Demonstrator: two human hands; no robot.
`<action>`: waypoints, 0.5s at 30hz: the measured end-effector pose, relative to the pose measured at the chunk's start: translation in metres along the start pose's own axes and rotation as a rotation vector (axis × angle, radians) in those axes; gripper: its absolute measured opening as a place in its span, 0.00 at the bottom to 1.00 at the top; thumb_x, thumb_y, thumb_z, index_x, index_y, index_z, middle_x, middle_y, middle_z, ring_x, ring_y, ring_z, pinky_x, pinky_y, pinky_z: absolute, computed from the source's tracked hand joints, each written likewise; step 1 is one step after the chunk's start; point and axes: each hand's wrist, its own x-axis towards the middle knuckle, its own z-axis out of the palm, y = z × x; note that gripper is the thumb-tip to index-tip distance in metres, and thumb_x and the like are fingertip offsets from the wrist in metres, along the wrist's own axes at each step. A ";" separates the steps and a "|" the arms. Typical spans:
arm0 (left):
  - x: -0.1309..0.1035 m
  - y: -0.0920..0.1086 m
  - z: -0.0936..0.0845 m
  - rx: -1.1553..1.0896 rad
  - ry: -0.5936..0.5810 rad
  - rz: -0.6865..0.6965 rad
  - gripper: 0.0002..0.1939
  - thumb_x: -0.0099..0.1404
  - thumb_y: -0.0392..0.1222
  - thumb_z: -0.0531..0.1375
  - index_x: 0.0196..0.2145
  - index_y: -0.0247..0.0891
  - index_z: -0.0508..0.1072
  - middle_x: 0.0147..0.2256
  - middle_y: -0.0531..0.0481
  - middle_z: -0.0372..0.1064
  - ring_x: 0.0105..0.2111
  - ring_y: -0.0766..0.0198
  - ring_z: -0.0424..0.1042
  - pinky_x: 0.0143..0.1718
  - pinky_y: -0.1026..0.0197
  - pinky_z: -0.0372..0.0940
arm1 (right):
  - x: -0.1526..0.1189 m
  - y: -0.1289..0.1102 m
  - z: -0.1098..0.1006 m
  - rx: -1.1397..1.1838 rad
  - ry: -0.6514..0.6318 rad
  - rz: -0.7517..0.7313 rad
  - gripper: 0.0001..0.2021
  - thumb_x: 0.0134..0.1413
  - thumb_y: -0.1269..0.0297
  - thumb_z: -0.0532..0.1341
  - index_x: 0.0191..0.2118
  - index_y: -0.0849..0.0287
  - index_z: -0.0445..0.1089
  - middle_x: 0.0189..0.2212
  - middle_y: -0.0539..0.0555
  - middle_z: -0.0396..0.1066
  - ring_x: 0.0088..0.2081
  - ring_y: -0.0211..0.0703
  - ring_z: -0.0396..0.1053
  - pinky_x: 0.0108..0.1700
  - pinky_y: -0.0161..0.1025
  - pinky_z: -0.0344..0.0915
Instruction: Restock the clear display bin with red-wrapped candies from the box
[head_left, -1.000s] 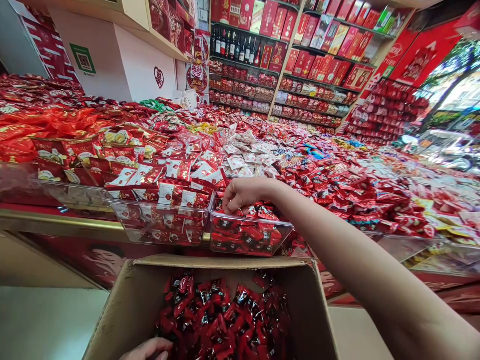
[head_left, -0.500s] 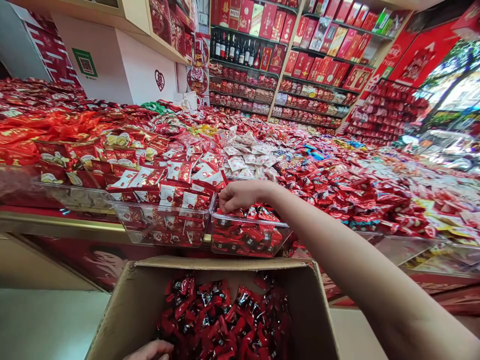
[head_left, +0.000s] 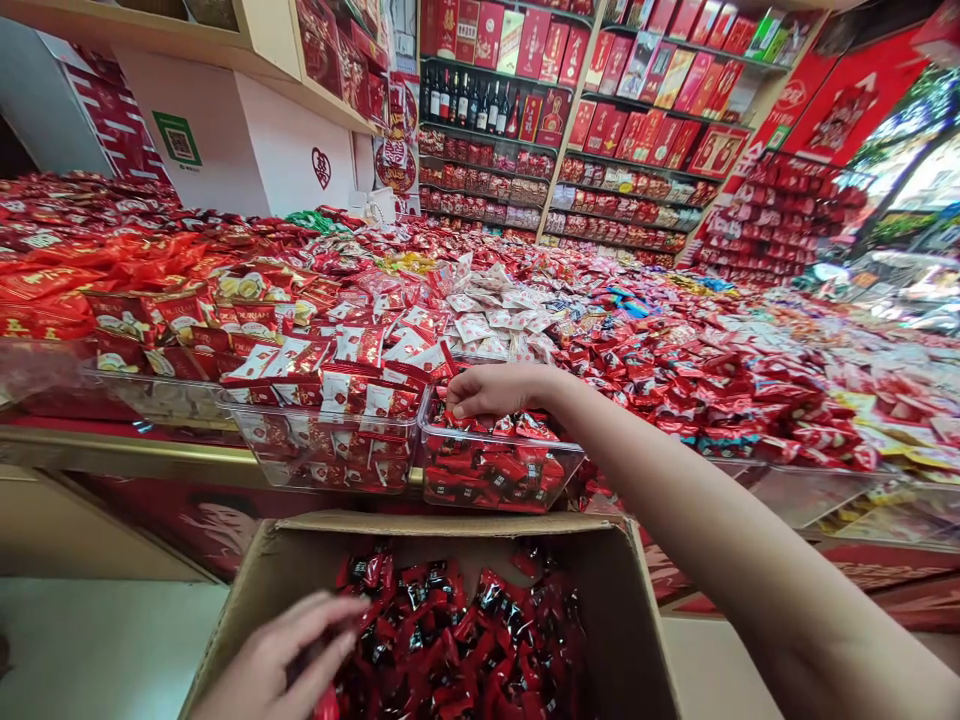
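My right hand [head_left: 491,390] reaches over a clear plastic bin [head_left: 495,437] of small red-and-black wrapped candies [head_left: 487,475]. Its fingers are curled and pressed together low at the bin's back left corner; what they hold, if anything, is hidden. Below, an open cardboard box [head_left: 450,526] contains loose candies [head_left: 465,630] of the same red and black wrapping. My left hand [head_left: 289,650], slightly blurred, hovers over the left side of those candies. Its thumb stands apart from the stretched fingers, and a bit of red wrapper shows beneath the palm.
Left of the bin stands another clear bin [head_left: 330,450] of red-and-white packets. Heaps of wrapped sweets [head_left: 675,370] cover the counter behind. Shelves with bottles [head_left: 469,105] and red boxes [head_left: 555,50] rise at the back.
My left hand has come further into view, moving up and right over the candies in the box. The right hand has shifted slightly right, still at the bin with fingers curled.
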 end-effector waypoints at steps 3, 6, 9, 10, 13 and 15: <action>0.032 0.055 -0.050 0.124 0.147 0.279 0.19 0.55 0.45 0.54 0.46 0.44 0.65 0.46 0.54 0.65 0.46 0.60 0.62 0.48 0.67 0.53 | -0.010 0.000 -0.004 -0.078 0.115 0.004 0.03 0.48 0.69 0.51 0.28 0.61 0.59 0.17 0.46 0.57 0.19 0.29 0.54 0.22 0.30 0.52; 0.072 0.112 -0.086 0.267 0.145 0.462 0.20 0.57 0.42 0.51 0.48 0.41 0.62 0.46 0.54 0.64 0.46 0.61 0.62 0.47 0.63 0.54 | -0.029 -0.008 -0.010 -0.237 0.314 0.062 0.04 0.47 0.70 0.51 0.29 0.62 0.62 0.20 0.48 0.61 0.20 0.30 0.54 0.23 0.31 0.50; 0.111 0.156 -0.100 0.388 -0.137 0.278 0.18 0.56 0.38 0.52 0.46 0.34 0.65 0.39 0.50 0.69 0.40 0.59 0.67 0.41 0.59 0.58 | -0.055 -0.017 -0.016 -0.379 0.471 0.139 0.05 0.45 0.70 0.52 0.29 0.62 0.64 0.22 0.50 0.63 0.23 0.32 0.55 0.25 0.32 0.50; 0.122 0.167 -0.100 0.420 -0.244 0.211 0.18 0.55 0.38 0.53 0.44 0.32 0.67 0.38 0.50 0.69 0.39 0.58 0.68 0.41 0.57 0.57 | -0.063 -0.018 -0.018 -0.394 0.486 0.155 0.05 0.46 0.70 0.52 0.29 0.62 0.64 0.23 0.50 0.63 0.23 0.32 0.55 0.25 0.32 0.50; 0.148 0.184 -0.096 0.423 -0.426 0.145 0.10 0.46 0.34 0.60 0.29 0.25 0.74 0.24 0.53 0.72 0.27 0.62 0.71 0.35 0.60 0.61 | -0.084 -0.019 -0.017 -0.381 0.488 0.186 0.07 0.46 0.70 0.52 0.32 0.63 0.65 0.24 0.51 0.64 0.25 0.33 0.56 0.27 0.32 0.50; 0.162 0.185 -0.091 0.381 -0.405 0.131 0.05 0.42 0.30 0.61 0.20 0.24 0.73 0.21 0.55 0.71 0.22 0.66 0.71 0.32 0.63 0.62 | -0.092 -0.017 -0.015 -0.368 0.492 0.201 0.07 0.47 0.70 0.52 0.32 0.62 0.65 0.24 0.51 0.64 0.25 0.33 0.56 0.27 0.32 0.50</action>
